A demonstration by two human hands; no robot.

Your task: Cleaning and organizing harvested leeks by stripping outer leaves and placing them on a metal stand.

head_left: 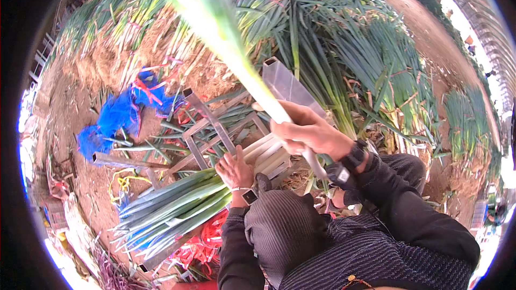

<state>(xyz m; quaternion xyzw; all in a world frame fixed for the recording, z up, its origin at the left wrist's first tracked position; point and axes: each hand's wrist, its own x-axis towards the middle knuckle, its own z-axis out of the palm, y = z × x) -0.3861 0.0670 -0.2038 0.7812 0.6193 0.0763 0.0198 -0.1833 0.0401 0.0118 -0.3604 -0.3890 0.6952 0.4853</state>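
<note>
My right hand (pixel 309 129) is closed around the pale stem of a leek (pixel 262 89). That leek slants up and to the left, its green top large and washed out by light near the upper edge. Lower and to the left, my left hand (pixel 235 171) lies with its fingers spread over a bundle of leeks (pixel 183 200). The bundle's white stems point right and its green leaves spread down to the left. It rests on a metal frame (pixel 208 118) with upright square posts, one close to my left fingertips.
Long heaps of leeks (pixel 344 37) lie beyond the frame and to the right. Blue netting (pixel 115 115) is on the dirt ground at the left. Red plastic strips (pixel 207 244) and a yellow cord (pixel 126 181) lie by the frame. A wide square metal tube (pixel 290 83) stands behind my right hand.
</note>
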